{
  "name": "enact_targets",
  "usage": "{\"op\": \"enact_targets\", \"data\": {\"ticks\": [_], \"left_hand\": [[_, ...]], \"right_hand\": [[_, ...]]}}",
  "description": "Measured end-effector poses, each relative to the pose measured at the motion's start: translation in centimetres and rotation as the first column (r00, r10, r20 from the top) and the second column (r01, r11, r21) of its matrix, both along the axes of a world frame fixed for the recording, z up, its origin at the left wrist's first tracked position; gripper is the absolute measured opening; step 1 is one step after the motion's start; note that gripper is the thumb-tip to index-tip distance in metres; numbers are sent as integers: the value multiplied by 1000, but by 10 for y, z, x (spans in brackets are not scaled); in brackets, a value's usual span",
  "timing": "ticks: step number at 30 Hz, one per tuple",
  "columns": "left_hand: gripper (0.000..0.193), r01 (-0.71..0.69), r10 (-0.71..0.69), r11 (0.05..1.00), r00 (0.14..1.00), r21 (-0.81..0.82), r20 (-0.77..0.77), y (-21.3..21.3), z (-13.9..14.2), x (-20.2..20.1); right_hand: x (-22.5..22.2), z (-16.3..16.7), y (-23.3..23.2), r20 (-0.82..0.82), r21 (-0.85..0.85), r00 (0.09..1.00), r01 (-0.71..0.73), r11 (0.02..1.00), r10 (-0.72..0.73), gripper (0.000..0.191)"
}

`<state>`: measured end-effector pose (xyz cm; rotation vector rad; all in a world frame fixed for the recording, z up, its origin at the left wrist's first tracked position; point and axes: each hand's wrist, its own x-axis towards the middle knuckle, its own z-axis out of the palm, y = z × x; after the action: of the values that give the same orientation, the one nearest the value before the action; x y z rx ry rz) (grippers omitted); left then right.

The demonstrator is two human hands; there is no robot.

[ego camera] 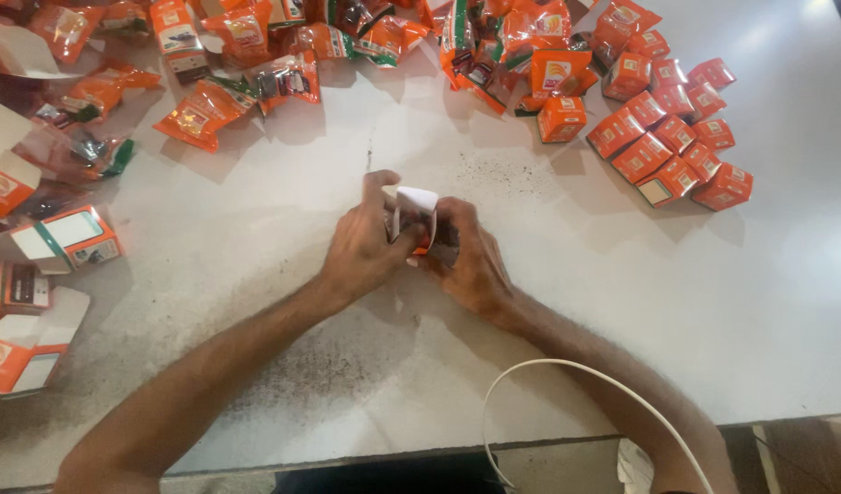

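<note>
Orange and white cardboard makes up the small box (415, 218) that is gripped between both hands near the middle of the white table (256, 229). The box is held just above the tabletop, its white flap turned upward and open. The left hand (364, 245) is closed around the left side of the box, thumb raised along the flap. The right hand (466, 256) is curled against the right side, fingers pressed to the cardboard — whether anything else is held inside that palm cannot be told.

Everything else is placed here relative to the box. Beyond it and to the right, a cluster of closed orange boxes (677, 137) is packed closely together, roughly 12 of them, touching side by side. Straight beyond it, at the far edge, a heap of orange plastic pouches (494, 46) is piled. Beyond it and to the left, more loose pouches (205, 110) are scattered, well apart from the hands. Far to the left, opened cartons (68, 238) with white flaps are lying flat or half folded. Nearer than the box — by the right forearm — a white cable (567, 366) is looped over the table edge. Dark specks (494, 169) are sprinkled on the surface just beyond the box.
</note>
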<state>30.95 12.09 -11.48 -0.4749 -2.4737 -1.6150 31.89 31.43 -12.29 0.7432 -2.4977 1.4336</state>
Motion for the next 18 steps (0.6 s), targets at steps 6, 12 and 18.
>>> {"op": "enact_targets", "data": {"ticks": [6, 12, 18], "left_hand": [[20, -27, 32, 997, 997, -70, 71, -2, -10, -14], [31, 74, -489, 743, 739, 665, 464, -32, -2, -20], [23, -1, 28, 991, 979, -130, 203, -11, -1, -16]], "right_hand": [[6, -3, 0, -150, 110, 989, 18, 994, -2, 50], [0, 3, 2, -299, 172, 951, -27, 985, 78, 43], [1, 4, 3, -230, 164, 971, -26, 986, 64, 40]]}}
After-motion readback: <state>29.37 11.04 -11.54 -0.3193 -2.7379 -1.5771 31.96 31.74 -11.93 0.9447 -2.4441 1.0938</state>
